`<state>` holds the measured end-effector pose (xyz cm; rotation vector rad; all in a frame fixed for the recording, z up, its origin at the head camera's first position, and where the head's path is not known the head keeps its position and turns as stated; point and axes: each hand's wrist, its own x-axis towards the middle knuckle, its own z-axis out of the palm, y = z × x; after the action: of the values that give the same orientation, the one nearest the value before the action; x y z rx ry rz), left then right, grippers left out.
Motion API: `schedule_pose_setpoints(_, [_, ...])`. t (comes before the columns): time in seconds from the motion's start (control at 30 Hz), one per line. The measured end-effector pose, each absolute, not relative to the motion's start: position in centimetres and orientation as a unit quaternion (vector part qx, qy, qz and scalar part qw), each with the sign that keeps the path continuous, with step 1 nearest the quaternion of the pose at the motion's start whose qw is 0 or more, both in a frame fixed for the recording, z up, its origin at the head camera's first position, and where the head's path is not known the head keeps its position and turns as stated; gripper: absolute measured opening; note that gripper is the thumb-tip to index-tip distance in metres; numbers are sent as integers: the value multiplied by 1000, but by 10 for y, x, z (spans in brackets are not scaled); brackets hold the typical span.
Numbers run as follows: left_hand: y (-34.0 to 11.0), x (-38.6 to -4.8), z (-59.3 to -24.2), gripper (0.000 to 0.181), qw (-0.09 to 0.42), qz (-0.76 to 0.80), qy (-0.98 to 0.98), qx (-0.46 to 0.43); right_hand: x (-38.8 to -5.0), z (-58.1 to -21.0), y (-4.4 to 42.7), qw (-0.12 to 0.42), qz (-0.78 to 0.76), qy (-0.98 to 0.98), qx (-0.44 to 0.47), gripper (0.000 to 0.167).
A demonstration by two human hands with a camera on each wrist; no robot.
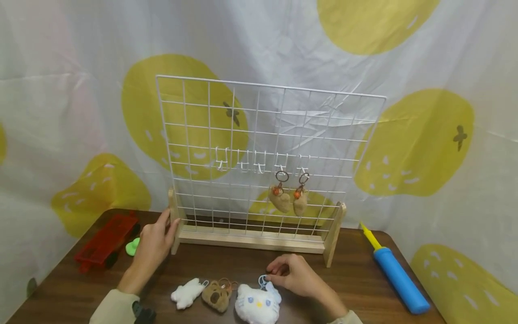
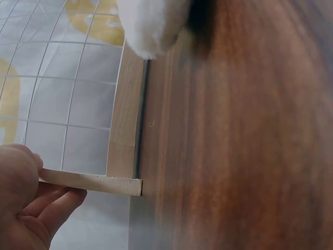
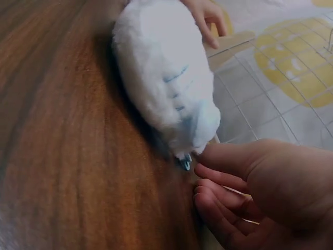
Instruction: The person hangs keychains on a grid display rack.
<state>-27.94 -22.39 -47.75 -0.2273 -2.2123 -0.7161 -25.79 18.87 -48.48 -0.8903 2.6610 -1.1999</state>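
My left hand [image 1: 154, 240] grips the left wooden upright [image 2: 88, 182] of a white wire grid rack [image 1: 256, 144], thumb on one side and fingers on the other. At the front of the table, my right hand [image 1: 297, 275] pinches at the light-blue ring [image 1: 263, 281] of a white cat plush keychain [image 1: 257, 303]. The plush lies on the table and has blue eyes and a blue bow. In the right wrist view its body [image 3: 161, 67] partly hides the contact. Left of it lie a brown bear plush keychain [image 1: 217, 297] and a white plush keychain [image 1: 187, 293].
Several white hooks [image 1: 259, 167] hang on the grid. Two tan plush keychains [image 1: 279, 200] hang at its right. A red plastic object [image 1: 107, 240] and a green piece [image 1: 132, 247] lie left; a blue hand pump [image 1: 400, 280] with yellow nozzle lies right. A patterned curtain [image 1: 283, 58] stands behind.
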Motion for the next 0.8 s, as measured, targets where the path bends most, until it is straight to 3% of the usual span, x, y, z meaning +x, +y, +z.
schedule_pose_setpoints(0.3, [-224, -280, -477, 24, 391, -282, -872, -88, -255, -486, 185, 58, -386, 877, -279, 20])
schedule_pose_setpoints(0.67, [-223, -280, -478, 23, 391, -284, -871, -89, -253, -487, 185, 46, -375, 877, -296, 5])
schedule_pose_setpoints(0.8, [-224, -280, -477, 23, 393, -282, -870, -89, -255, -487, 185, 45, -368, 873, -317, 13])
